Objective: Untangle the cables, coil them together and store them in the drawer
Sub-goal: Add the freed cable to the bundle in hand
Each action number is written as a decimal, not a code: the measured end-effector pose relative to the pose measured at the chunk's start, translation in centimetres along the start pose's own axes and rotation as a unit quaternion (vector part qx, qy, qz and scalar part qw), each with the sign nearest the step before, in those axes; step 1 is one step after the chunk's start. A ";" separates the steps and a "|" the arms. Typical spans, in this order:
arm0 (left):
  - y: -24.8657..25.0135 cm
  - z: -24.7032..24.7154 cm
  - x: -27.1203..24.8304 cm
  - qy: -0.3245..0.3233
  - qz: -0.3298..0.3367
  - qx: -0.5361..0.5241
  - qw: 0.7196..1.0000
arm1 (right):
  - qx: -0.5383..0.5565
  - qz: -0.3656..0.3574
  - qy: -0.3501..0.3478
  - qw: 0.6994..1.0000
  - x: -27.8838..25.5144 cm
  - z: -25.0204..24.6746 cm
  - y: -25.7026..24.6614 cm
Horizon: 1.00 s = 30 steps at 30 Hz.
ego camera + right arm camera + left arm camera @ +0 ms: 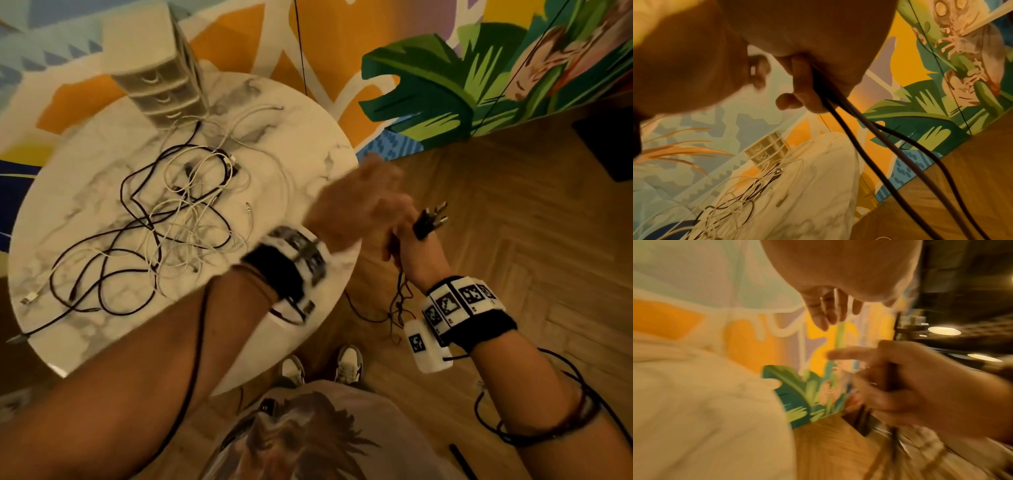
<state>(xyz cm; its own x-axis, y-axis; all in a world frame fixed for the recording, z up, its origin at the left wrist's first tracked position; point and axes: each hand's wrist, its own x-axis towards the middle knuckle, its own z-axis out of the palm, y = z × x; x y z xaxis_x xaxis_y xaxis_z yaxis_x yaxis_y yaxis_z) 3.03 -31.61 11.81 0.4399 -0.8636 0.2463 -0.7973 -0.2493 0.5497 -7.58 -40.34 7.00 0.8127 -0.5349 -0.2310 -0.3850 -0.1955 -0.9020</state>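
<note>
A tangle of black and white cables lies spread over the round marble table, reaching from the front edge up to a small white drawer unit that stands at the far side with its drawers closed. Off the table's right edge, over the wooden floor, the right hand has its fingers curled round a dark cable, whose strands hang down from the fist; plug ends stick up above the knuckles. The left hand hovers just beside it, blurred, its fingers loose and slightly bent, holding nothing. Both wrists carry bands with black-and-white markers. A painted wall with green leaves stands behind.
</note>
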 end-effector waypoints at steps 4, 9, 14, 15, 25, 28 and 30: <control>-12.3 -0.8 -2.1 -0.165 -0.339 0.126 0.918 | 0.031 0.016 -0.011 0.999 0.8 -0.2 0.9; -17.1 1.3 -5.5 -0.269 -0.410 0.131 0.862 | 0.011 0.030 -0.057 0.998 0.8 1.2 1.0; -16.2 3.3 -5.3 -0.273 -0.348 0.195 0.875 | 0.021 0.039 -0.086 0.995 1.3 2.4 1.2; -15.7 3.7 -5.6 -0.282 -0.335 0.213 0.873 | 0.025 0.033 -0.089 0.995 1.4 2.6 1.3; -14.1 3.2 -6.8 -0.235 -0.388 0.189 0.871 | 0.026 0.040 -0.108 0.993 1.2 4.3 1.7; -12.9 3.8 -6.1 -0.265 -0.367 0.176 0.874 | 0.009 0.052 -0.110 0.992 0.9 4.5 2.1; -11.0 4.6 -6.9 -0.325 -0.289 0.206 0.877 | 0.012 0.056 -0.107 0.993 0.7 4.6 2.5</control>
<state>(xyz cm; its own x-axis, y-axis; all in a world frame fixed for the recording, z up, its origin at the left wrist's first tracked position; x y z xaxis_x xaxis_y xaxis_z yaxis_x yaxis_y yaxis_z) 6.92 -24.92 0.39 0.5985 -0.5744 -0.5585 -0.6589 -0.7494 0.0646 -5.91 -37.38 2.93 0.8406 -0.3656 -0.3996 -0.4695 -0.1241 -0.8741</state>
